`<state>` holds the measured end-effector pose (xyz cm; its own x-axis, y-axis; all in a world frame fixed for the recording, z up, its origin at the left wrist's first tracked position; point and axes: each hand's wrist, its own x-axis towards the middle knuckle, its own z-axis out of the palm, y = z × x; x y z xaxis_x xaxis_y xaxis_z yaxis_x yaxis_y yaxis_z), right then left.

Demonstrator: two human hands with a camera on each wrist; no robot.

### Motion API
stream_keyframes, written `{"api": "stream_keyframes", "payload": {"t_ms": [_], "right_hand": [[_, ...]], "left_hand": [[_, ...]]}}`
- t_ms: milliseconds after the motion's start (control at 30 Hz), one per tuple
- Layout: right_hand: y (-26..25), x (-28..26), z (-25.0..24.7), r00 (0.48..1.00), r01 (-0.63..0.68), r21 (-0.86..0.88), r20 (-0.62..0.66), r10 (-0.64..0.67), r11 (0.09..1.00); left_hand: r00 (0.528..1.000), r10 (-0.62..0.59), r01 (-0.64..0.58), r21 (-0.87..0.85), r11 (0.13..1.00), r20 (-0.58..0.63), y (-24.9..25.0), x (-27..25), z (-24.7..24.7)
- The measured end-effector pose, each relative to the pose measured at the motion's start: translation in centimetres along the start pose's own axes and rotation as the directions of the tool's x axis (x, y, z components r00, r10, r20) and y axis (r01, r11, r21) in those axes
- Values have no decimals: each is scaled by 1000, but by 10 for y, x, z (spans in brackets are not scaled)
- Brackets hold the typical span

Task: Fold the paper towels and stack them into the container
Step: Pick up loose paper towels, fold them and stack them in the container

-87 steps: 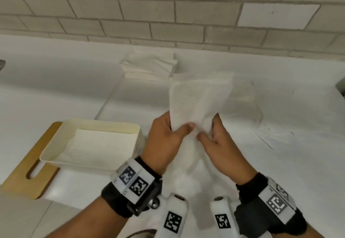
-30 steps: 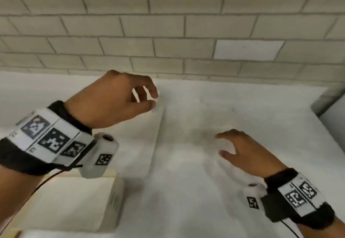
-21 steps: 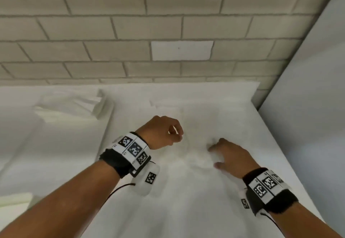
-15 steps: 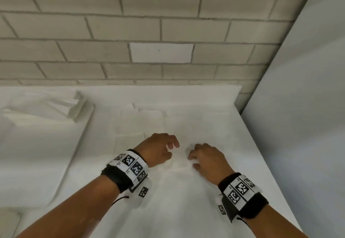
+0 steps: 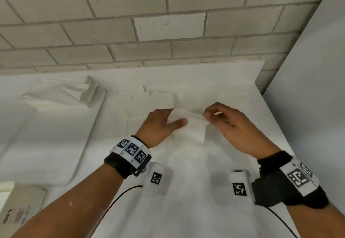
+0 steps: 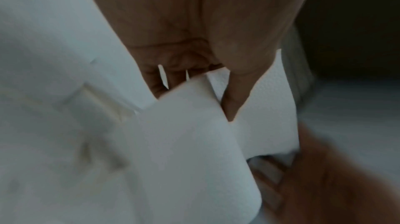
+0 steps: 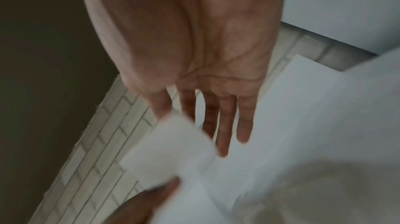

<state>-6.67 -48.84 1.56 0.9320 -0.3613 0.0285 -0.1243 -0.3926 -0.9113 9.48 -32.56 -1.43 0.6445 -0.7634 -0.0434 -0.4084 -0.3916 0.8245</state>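
A white paper towel [image 5: 188, 125], soft and slightly dimpled, hangs rumpled just above the white surface [image 5: 186, 200], its top edge stretched between two hands. The left hand [image 5: 160, 125] grips one end, thumb across the front and fingers curled behind; the right hand [image 5: 229, 124] pinches the other end between thumb and forefinger, remaining fingers extended. More towels [image 5: 61, 96] lie piled at far left beneath a brick wall [image 5: 112, 23].

Arms: bare, no sleeves.
Left wrist band [image 5: 119, 165]: black strap, white plate with three black square-code markers.
Right wrist band [image 5: 291, 180]: black strap, white plate with square-code markers.
Wrist cameras [image 5: 155, 180]: white housings, one black marker each.
Cables [image 5: 112, 206]: thin, black, one from each wrist.
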Motion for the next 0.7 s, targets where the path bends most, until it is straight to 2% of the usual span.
{"api": "stream_keyframes", "payload": {"t_ms": [33,67,100,133,167,233,267,300,400,467,533,600,633,700], "right_hand": [[4,4,-1,998,-48,87,-45,52,995],[12,8,-1,992,-93,87,-79,100,992],[21,12,0,985,-155,-4,-83,154,988],[33,14,1,975,-221,-165,-53,215,961],[46,17,2,961,-252,-370,8,275,894],[66,19,6,923,-200,-691,106,371,695],[71,19,8,926,-158,-763,106,362,626],[73,20,10,944,-131,-790,84,318,599],[71,18,12,979,-100,-807,23,201,582],[64,14,13,986,-139,-787,-53,159,601],[55,8,11,979,-170,-685,-197,45,708],[40,-1,15,942,-80,-563,-312,-122,822],[30,-5,21,929,-14,-501,-327,-174,865],[11,-16,41,956,89,-315,-239,-170,945]], "left_hand": [[993,-103,90,-202,975,-53,3,0,-3],[980,-185,144,-372,917,-76,4,-1,-5],[967,-245,177,-491,853,-77,6,-2,-6],[956,-287,201,-568,798,-65,6,-4,-8],[946,-321,221,-627,747,-50,5,-6,-8],[926,-376,243,-729,641,-22,-4,-11,-9],[918,-397,252,-759,600,-9,-10,-13,-10],[910,-415,264,-774,575,3,-16,-16,-11],[888,-456,321,-779,538,50,-32,-22,-10],[879,-464,355,-796,490,106,-37,-28,-10],[876,-457,375,-816,439,157,-38,-34,-9],[884,-436,378,-804,459,167,-35,-41,-4],[893,-426,366,-792,489,150,-32,-43,0],[915,-387,324,-776,542,111,-24,-49,10]]}}
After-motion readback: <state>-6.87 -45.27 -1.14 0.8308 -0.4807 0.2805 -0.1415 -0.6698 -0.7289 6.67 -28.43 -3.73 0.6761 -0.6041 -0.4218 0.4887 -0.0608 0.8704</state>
